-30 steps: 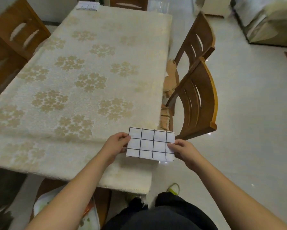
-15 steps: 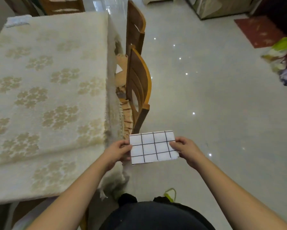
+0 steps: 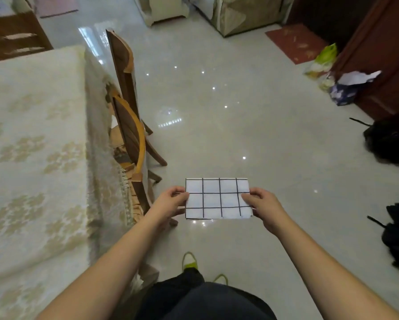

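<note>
Pinching gridded card (image 3: 217, 198), perhaps paper, between left hand (image 3: 169, 202) and right hand (image 3: 264, 204).

A glossy pale floor (image 3: 263, 139) throws back pinpoints of light in a dining room. At left stands a table under a cream cloth with gold flower motifs (image 3: 32, 158), with a near wooden chair (image 3: 133, 139) and a far wooden chair (image 3: 122, 63) drawn up to its side. At right, a red mat (image 3: 295, 42) lies before dark wooden cabinetry (image 3: 383, 54), with plastic bags (image 3: 321, 63) at its foot. Draped furniture (image 3: 244, 12) lines the far end.
</note>
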Available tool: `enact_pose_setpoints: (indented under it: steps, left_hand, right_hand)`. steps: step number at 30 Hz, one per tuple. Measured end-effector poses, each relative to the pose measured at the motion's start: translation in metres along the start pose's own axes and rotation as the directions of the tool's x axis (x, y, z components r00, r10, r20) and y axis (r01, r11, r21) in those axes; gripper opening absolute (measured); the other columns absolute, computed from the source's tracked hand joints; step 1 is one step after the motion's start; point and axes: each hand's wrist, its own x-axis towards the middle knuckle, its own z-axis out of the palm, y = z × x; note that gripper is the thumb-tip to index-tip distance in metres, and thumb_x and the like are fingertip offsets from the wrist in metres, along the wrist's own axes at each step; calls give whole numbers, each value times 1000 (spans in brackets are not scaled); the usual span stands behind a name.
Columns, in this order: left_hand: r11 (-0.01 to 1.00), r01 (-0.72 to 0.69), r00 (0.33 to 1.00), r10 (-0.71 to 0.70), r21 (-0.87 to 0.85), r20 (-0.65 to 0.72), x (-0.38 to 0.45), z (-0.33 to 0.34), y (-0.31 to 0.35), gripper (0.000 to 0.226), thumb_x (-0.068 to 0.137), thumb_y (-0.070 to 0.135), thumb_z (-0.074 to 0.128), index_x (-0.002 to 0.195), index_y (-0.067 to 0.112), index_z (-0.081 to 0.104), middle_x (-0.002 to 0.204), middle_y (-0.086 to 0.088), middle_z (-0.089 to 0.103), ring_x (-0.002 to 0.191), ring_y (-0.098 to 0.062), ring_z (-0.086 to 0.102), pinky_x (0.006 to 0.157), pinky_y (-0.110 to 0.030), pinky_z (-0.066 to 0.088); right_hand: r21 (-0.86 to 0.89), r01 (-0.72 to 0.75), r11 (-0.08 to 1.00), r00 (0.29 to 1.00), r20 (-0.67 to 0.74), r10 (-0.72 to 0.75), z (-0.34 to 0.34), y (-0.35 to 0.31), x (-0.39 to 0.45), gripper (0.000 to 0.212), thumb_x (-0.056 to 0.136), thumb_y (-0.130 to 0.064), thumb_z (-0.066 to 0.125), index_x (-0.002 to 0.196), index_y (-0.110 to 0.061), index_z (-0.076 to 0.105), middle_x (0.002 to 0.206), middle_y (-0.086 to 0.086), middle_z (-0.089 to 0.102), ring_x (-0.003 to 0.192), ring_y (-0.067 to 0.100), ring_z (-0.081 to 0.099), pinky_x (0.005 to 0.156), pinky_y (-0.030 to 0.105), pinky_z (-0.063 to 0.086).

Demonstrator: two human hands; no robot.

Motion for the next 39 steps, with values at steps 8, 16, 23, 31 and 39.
enact_pose_setpoints:
  steps: [8,16,23,31,39]
  left_hand:
    - [999,-4,1000,3,-44,-14,71,3,49,27,91,9,60,117,5,58,115,-25,63,101,-33,65,82,-39,58]
    - [997,-56,995,51,-56,-91,152,-31,112,21,89,6,62,109,5,60,110,-28,64,84,-24,63,67,-32,58]
    - [996,-59,990,48,-74,-133,216,-58,171,19,90,11,59,108,4,62,93,-16,63,76,-20,61,55,-25,55]
    - [995,-45,983,29,-85,-180,298,-67,229,17,93,16,57,105,5,62,93,-15,64,75,-19,62,50,-20,50]
    - [994,27,983,-45,-106,-176,386,-69,309,26,86,33,62,104,15,65,93,-7,71,81,-19,68,81,-42,51]
  right_hand:
    - [8,14,1000,998,-59,-13,-4,-42,62,15,90,-11,61,103,-6,66,95,10,71,77,19,67,63,31,55]
    - [-48,9,999,999,-39,-11,27,-113,148,14,90,-10,61,101,-3,65,92,11,70,74,20,66,59,29,54]
    - [-60,47,997,999,-20,-48,52,-177,217,12,91,-15,61,98,-6,65,89,7,70,73,19,66,60,30,53]
    - [-62,62,996,996,63,-58,59,-240,318,6,91,-14,61,89,-9,64,82,4,69,72,18,65,63,31,53]
    - [-74,35,997,983,184,-21,50,-322,437,11,89,-10,61,99,-8,66,90,6,72,76,17,68,65,30,54]
